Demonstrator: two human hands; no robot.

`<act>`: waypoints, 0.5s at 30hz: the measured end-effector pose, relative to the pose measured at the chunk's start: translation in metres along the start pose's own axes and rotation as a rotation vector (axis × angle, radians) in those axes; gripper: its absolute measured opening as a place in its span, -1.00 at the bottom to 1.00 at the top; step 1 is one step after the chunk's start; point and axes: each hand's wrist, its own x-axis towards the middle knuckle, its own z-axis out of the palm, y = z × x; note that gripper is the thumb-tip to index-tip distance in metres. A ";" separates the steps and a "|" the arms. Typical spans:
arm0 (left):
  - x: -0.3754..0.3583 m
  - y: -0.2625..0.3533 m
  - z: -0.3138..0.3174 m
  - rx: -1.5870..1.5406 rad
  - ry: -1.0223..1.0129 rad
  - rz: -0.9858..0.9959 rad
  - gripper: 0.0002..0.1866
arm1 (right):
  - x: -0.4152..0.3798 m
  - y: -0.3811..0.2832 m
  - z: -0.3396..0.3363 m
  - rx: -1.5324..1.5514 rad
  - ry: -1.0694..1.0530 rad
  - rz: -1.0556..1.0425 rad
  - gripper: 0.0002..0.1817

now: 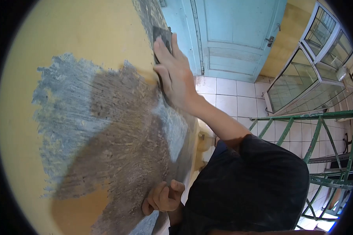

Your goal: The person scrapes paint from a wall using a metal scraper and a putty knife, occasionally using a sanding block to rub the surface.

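My right hand (174, 72) is stretched up along the wall, its fingers pressing on a dark grey flat rectangular piece (163, 38) that looks like a scraper blade or sandpaper. The piece lies against the wall near its edge, partly covered by the fingers. Lower down, my left hand (162, 197) is curled in close to the wall, and I see nothing in it. The wall (86, 31) is pale yellow, with a large rough patch (133, 145) where the paint is off and grey and brown streaks show. My shadow falls across that patch.
A light blue door (239, 35) stands beyond the wall's edge, over white floor tiles (237, 105). At the right are a metal-framed glass cabinet (294, 84) and a green metal ladder-like frame (317, 137) close to my dark sleeve.
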 end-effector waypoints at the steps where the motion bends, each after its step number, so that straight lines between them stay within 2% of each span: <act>1: 0.002 0.000 -0.001 -0.003 -0.002 -0.001 -0.69 | 0.001 0.000 0.003 0.032 0.023 0.027 -0.23; 3: 0.007 0.000 0.001 0.003 0.024 0.038 -0.68 | -0.014 -0.005 0.006 0.063 0.048 0.050 -0.22; 5: 0.003 -0.001 0.001 0.000 0.028 0.026 -0.69 | -0.059 -0.022 0.005 0.147 -0.002 0.015 -0.40; 7: 0.004 0.000 0.003 -0.007 0.025 0.019 -0.69 | -0.063 -0.026 -0.005 0.040 -0.057 -0.015 -0.41; 9: 0.011 0.001 0.000 0.024 0.013 0.033 -0.70 | -0.049 -0.026 -0.011 -0.065 -0.114 -0.029 -0.41; 11: 0.011 0.002 0.001 0.016 0.004 0.029 -0.71 | -0.004 -0.007 -0.005 -0.048 -0.033 0.030 -0.37; 15: 0.011 0.003 -0.001 0.043 -0.021 0.023 -0.73 | -0.007 -0.009 0.000 0.038 0.034 0.012 -0.35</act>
